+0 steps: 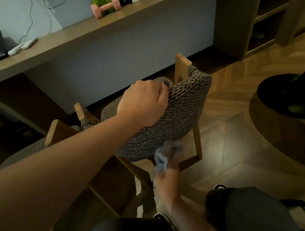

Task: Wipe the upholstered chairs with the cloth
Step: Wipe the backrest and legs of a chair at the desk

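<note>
Right hand [163, 184] — blurred cloth [160, 162]

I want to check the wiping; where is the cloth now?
In the head view the cloth is low and right of centre, gripped in the right hand, at the lower back of the upholstered chair.

The right hand [165, 180] and the crumpled pale grey-blue cloth [161, 161] it held were smeared by motion blur, the left hand [143, 104] hid its own fingertips over the tweed-upholstered wooden chair's [186, 106] backrest, and the black round glossy table [281, 98] was cut off at the right edge.
</note>
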The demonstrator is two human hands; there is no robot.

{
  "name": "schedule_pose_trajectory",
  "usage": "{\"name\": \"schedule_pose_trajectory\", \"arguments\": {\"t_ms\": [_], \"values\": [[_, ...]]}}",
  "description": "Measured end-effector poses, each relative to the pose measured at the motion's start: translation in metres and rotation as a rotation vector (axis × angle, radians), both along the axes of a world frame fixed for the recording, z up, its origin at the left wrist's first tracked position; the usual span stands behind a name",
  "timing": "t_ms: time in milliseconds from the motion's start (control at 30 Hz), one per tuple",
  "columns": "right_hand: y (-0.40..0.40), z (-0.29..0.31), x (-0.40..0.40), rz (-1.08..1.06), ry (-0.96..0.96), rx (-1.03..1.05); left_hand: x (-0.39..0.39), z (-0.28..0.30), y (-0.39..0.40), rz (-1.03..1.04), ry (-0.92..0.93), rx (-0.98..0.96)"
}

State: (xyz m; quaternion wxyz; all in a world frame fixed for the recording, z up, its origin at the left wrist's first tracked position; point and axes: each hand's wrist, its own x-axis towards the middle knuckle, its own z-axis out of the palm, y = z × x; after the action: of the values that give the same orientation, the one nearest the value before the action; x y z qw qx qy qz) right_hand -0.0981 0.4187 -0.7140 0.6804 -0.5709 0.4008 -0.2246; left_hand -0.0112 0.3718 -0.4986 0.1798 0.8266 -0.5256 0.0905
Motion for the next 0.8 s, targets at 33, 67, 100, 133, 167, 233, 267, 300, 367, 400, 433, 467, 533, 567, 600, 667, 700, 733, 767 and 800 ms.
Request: {"name": "schedule_pose_trajectory", "arguments": {"t_ms": [33,67,100,133,167,233,267,300,367,400,433,467,533,567,600,667,700,733,767,800], "values": [[0.013,-0.011,-0.002,0.051,0.028,0.172,0.002,0.0,0.0,-0.005,0.033,-0.006],[0.022,-0.019,-0.004,0.031,0.086,0.288,0.004,0.001,0.0,-0.013,0.068,-0.019],[0.024,-0.028,-0.004,-0.043,0.139,0.348,0.005,0.001,0.001,-0.019,0.105,-0.037],[0.02,-0.027,-0.005,-0.146,0.164,0.388,0.005,0.002,0.002,-0.022,0.159,-0.06],[0.013,-0.019,-0.006,-0.238,0.129,0.425,0.005,0.004,0.002,-0.017,0.242,-0.095],[-0.005,0.011,-0.009,-0.385,-0.057,0.307,0.005,0.008,0.005,0.007,0.419,-0.191],[-0.015,0.031,-0.013,-0.427,-0.138,0.13,0.006,0.009,0.006,0.015,0.51,-0.244],[-0.025,0.053,-0.018,-0.446,-0.209,-0.074,0.007,0.011,0.007,0.025,0.61,-0.296],[-0.039,0.097,-0.029,-0.464,-0.294,-0.38,0.007,0.013,0.012,0.03,0.731,-0.298],[-0.046,0.116,-0.033,-0.462,-0.328,-0.493,0.008,0.015,0.017,0.035,0.693,-0.203],[-0.052,0.127,-0.033,-0.457,-0.346,-0.64,0.01,0.015,0.026,0.051,0.61,-0.064],[-0.056,0.138,-0.032,-0.456,-0.307,-0.816,0.013,0.013,0.037,0.062,0.519,0.056],[-0.062,0.131,-0.023,-0.368,-0.183,-1.11,0.026,0.003,0.06,0.106,0.475,0.155],[-0.062,0.115,-0.018,-0.298,-0.112,-1.168,0.032,-0.001,0.07,0.137,0.513,0.142],[-0.06,0.097,-0.016,-0.229,-0.058,-1.147,0.035,-0.005,0.078,0.176,0.551,0.108],[-0.048,0.043,-0.016,-0.052,0.074,-1.044,0.041,-0.014,0.084,0.207,0.592,0.022],[-0.041,0.017,-0.018,0.089,0.165,-0.958,0.044,-0.018,0.084,0.199,0.597,-0.015],[-0.037,-0.008,-0.018,0.24,0.301,-0.875,0.047,-0.022,0.083,0.185,0.593,-0.041],[-0.034,-0.029,-0.015,0.327,0.424,-0.7,0.049,-0.024,0.082,0.164,0.597,-0.059],[-0.027,-0.051,-0.017,0.372,0.526,-0.585,0.051,-0.026,0.082,0.141,0.616,-0.079]]}}
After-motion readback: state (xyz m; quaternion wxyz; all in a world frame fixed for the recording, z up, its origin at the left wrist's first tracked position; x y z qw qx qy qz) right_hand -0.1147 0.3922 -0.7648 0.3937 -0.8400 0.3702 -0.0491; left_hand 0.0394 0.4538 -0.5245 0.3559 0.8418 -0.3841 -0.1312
